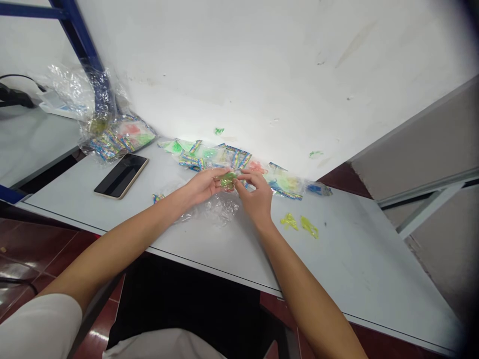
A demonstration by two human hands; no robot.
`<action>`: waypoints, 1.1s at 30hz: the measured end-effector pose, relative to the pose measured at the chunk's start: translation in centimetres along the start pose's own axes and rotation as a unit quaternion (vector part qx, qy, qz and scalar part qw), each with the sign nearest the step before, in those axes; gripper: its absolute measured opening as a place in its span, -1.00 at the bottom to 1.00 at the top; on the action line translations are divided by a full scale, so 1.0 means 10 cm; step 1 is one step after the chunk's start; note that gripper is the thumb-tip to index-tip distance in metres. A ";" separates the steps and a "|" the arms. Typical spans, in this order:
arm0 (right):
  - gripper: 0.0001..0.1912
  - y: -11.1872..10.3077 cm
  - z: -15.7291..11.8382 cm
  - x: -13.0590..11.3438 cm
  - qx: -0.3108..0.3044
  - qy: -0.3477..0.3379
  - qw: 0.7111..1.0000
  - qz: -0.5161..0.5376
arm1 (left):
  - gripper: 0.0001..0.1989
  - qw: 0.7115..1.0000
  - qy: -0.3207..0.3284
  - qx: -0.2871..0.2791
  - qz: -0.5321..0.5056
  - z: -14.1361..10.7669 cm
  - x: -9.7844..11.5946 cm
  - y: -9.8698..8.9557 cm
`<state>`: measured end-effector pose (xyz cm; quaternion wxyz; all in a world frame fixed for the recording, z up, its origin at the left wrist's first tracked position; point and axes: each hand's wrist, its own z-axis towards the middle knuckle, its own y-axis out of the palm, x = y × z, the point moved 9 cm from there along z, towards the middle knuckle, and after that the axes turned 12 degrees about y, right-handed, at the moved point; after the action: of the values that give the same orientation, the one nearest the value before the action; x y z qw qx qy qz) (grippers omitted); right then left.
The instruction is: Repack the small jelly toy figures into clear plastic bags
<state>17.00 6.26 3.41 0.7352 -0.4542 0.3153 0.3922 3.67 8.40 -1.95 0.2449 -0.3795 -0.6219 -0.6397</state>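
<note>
Between my hands is a small translucent green piece [227,180] that looks like soft plastic; its exact kind is too small to make out. My left hand [205,186] grips it from the left with bent fingers. From the other side, the thumb and fingertips of my right hand [254,192] pinch its edge. Under my hands lies crumpled clear plastic wrap [220,210]. Just behind them, a row of clear packets with blue and yellow printed headers [192,160] runs along the wall, with green and red pieces inside. Two yellow-green pieces [289,221] lie right of my right hand.
A phone [121,175] lies on the left of the grey table [209,249]. Behind it, a large clear bag [123,134] holds more packets beside a blue metal frame [80,37]. The white wall [239,65] bounds the table's back, with green marks on it.
</note>
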 end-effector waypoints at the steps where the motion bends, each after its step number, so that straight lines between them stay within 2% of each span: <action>1: -0.92 -0.01 -0.01 -0.01 0.005 -0.005 1.000 0.000 | -0.89 1.000 -0.004 0.003 0.001 0.00 0.00 0.00; 13: -0.84 0.02 0.01 0.01 0.000 -0.003 1.000 -0.007 | -0.79 1.000 0.004 -0.018 0.025 0.01 0.00 0.02; 17: -0.87 0.01 0.00 0.00 0.003 -0.013 1.000 -0.008 | -0.79 0.999 0.011 -0.029 0.022 0.00 0.01 0.05; 26: -0.90 0.00 -0.05 -0.16 0.017 -0.086 0.995 -0.050 | -0.79 0.999 -0.043 0.008 -0.018 -0.04 -0.04 0.01; 29: -0.90 0.03 -0.07 -0.20 0.002 -0.089 0.995 -0.046 | -0.76 0.999 -0.046 0.024 -0.012 -0.04 -0.04 -0.02; 33: -0.92 0.06 -0.07 -0.19 -0.043 -0.047 0.998 -0.001 | -0.76 0.999 -0.037 0.013 0.008 -0.02 -0.01 -0.02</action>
<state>15.44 5.23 4.45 0.7292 -0.4666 0.2631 0.4258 3.53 8.17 -2.18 0.2319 -0.4044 -0.6359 -0.6151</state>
